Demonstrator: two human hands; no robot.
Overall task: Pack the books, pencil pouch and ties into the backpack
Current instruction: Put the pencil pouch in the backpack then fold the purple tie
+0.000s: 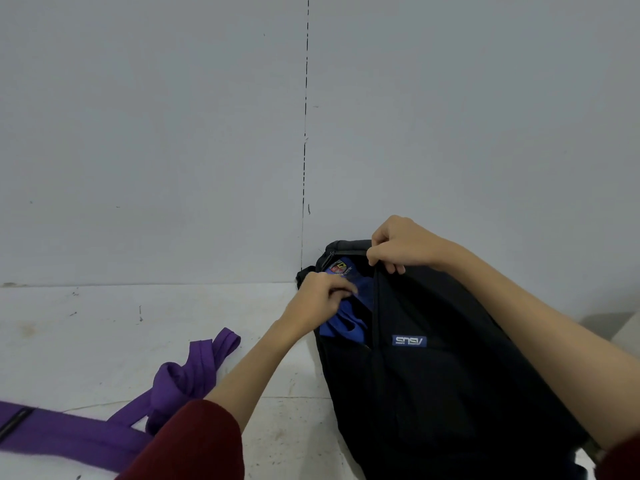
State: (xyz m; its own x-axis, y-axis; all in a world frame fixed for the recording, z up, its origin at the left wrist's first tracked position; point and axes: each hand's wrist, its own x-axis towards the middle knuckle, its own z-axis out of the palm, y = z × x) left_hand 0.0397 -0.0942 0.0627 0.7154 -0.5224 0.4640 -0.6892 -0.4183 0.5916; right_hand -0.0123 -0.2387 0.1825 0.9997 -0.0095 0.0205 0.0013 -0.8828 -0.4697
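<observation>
A black backpack (433,368) with a blue label lies on the white surface against the grey wall, its top opening held apart. My right hand (398,245) pinches the far edge of the opening near the top. My left hand (320,296) grips a blue tie (346,325) with a crest badge, which sits partly inside the opening. A purple tie (180,379) lies knotted on the surface to the left, apart from both hands. No books or pencil pouch are in sight.
A grey wall (173,133) with a vertical seam stands right behind the backpack. The white surface (121,327) stretches to the left. A pale object (628,327) shows at the right edge.
</observation>
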